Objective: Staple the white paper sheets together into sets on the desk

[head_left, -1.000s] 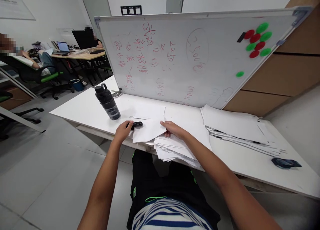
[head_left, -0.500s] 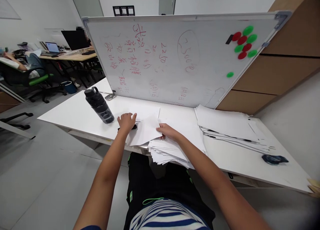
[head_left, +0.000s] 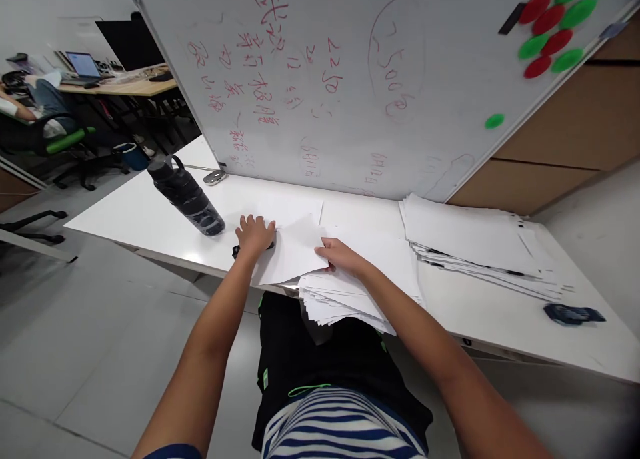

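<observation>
My left hand (head_left: 255, 235) lies palm down at the left edge of a white sheet of paper (head_left: 293, 254), its fingers spread over a black object (head_left: 236, 251). Most of that object is hidden beneath the hand, so its kind does not show. With thumb and fingers, my right hand (head_left: 341, 254) pinches the right edge of the same sheet, which bends up slightly there. Below my right hand, a loose stack of paper (head_left: 345, 299) reaches past the table's front edge. Another white sheet (head_left: 300, 207) lies flat behind the held one.
A dark bottle (head_left: 187, 196) stands left on the white table (head_left: 120, 222), near a computer mouse (head_left: 215, 177). A whiteboard (head_left: 325, 112) rises behind. At right are a paper pile (head_left: 465, 239) and a dark crumpled item (head_left: 574, 314); cardboard boxes (head_left: 575, 139) stand behind them.
The camera view has tilted down and come closer, so the whiteboard's top edge is out of frame. Both hands keep nearly the same places on the sheet and the black object.
</observation>
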Action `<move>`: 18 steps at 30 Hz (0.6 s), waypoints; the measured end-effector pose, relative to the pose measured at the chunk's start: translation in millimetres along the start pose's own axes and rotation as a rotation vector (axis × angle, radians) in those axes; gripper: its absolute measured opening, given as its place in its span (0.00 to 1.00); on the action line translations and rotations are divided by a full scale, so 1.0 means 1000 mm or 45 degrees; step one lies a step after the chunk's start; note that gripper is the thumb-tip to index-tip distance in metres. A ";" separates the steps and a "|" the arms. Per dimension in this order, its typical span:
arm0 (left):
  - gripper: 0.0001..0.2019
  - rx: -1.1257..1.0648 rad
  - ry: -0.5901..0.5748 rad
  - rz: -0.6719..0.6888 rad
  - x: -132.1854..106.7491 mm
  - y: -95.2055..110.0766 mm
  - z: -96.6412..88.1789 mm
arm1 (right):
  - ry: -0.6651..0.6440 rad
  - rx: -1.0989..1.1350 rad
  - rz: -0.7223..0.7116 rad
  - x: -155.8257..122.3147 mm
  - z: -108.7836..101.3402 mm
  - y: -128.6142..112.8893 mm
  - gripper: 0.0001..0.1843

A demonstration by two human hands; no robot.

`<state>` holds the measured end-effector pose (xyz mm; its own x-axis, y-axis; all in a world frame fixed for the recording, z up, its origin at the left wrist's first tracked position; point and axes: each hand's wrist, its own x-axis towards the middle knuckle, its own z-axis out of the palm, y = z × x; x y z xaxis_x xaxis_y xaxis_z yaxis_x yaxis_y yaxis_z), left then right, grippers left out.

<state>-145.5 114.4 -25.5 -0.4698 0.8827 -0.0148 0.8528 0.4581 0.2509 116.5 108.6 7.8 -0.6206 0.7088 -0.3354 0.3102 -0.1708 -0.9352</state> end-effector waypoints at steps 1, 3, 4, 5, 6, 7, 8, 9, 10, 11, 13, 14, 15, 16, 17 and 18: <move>0.31 0.024 -0.006 -0.009 -0.001 0.001 0.000 | 0.002 -0.011 -0.002 -0.001 0.000 0.000 0.03; 0.31 0.086 0.040 0.012 -0.004 0.004 0.002 | 0.015 -0.031 -0.002 -0.002 0.000 -0.001 0.03; 0.30 0.120 0.080 0.039 -0.005 0.004 0.003 | 0.025 -0.039 -0.001 -0.003 0.000 -0.002 0.04; 0.30 0.149 0.115 0.067 -0.006 0.005 0.004 | 0.034 -0.044 0.001 -0.003 0.000 -0.002 0.05; 0.30 0.169 0.137 0.089 -0.007 0.006 0.005 | 0.037 -0.046 0.001 -0.003 0.000 -0.002 0.05; 0.29 0.178 0.143 0.103 -0.007 0.006 0.005 | 0.036 -0.046 0.000 -0.003 0.000 -0.002 0.05; 0.29 0.176 0.136 0.108 -0.008 0.006 0.006 | 0.034 -0.044 -0.003 -0.003 0.000 -0.002 0.05; 0.29 0.165 0.126 0.106 -0.008 0.006 0.006 | 0.029 -0.039 -0.010 -0.003 0.000 -0.001 0.04; 0.29 0.149 0.122 0.106 -0.008 0.005 0.007 | 0.023 -0.034 -0.016 -0.002 0.000 -0.001 0.04; 0.29 0.128 0.124 0.112 -0.008 0.005 0.007 | 0.017 -0.030 -0.020 -0.002 0.000 0.000 0.04; 0.29 0.071 0.132 0.117 -0.007 0.003 0.008 | 0.014 -0.020 -0.019 -0.002 0.000 0.000 0.05; 0.28 0.031 0.134 0.113 -0.006 0.002 0.008 | 0.014 -0.013 -0.018 -0.002 0.000 -0.001 0.05; 0.28 -0.021 0.137 0.104 -0.004 0.001 0.007 | 0.018 -0.010 -0.016 -0.003 0.001 -0.002 0.05; 0.28 -0.095 0.141 0.089 -0.002 0.000 0.006 | 0.021 -0.010 -0.016 -0.003 0.001 -0.004 0.06; 0.28 -0.200 0.147 0.076 0.001 -0.002 0.004 | 0.027 -0.014 -0.017 -0.004 0.002 -0.005 0.06; 0.28 -0.342 0.173 0.069 0.003 -0.004 0.001 | 0.035 -0.021 -0.020 -0.006 0.002 -0.007 0.06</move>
<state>-150.1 115.1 -28.0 -0.4672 0.8745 0.1305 0.7948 0.3507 0.4953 116.4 104.5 15.8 -0.6057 0.7298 -0.3170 0.3124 -0.1483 -0.9383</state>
